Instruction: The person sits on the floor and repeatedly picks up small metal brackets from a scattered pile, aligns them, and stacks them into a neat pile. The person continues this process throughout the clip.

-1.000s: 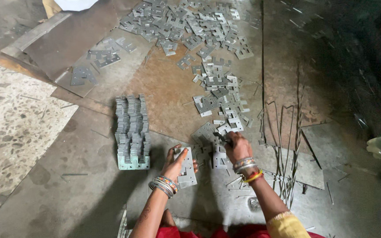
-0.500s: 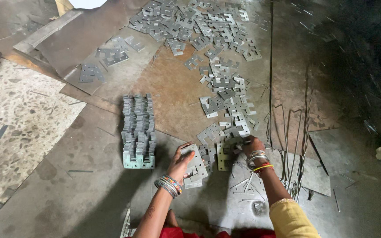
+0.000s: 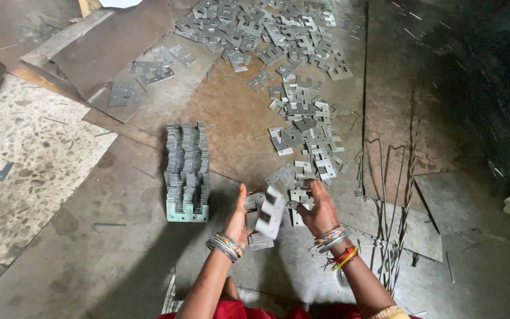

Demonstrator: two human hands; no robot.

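Note:
My left hand (image 3: 238, 220) is upright with its palm against a small stack of flat grey metal plates (image 3: 268, 214), which looks blurred. My right hand (image 3: 319, 208) is just right of that stack, fingers curled near a plate, with bangles on both wrists. Beside my left hand stands a neat row of stacked notched plates (image 3: 186, 170) on the floor. Loose plates of the same kind (image 3: 302, 133) lie scattered in front of my hands, and a larger heap (image 3: 261, 26) lies farther off.
Thin bent metal rods (image 3: 385, 201) lie on the floor to the right of my right arm. Large rusty metal sheets (image 3: 107, 47) lie at the upper left, with a speckled stone floor (image 3: 25, 153) on the left. Red cloth shows at the bottom edge.
My right hand has come back from the loose plates toward the stack. My left hand has lifted and turned upright against the plates, which are now off the floor.

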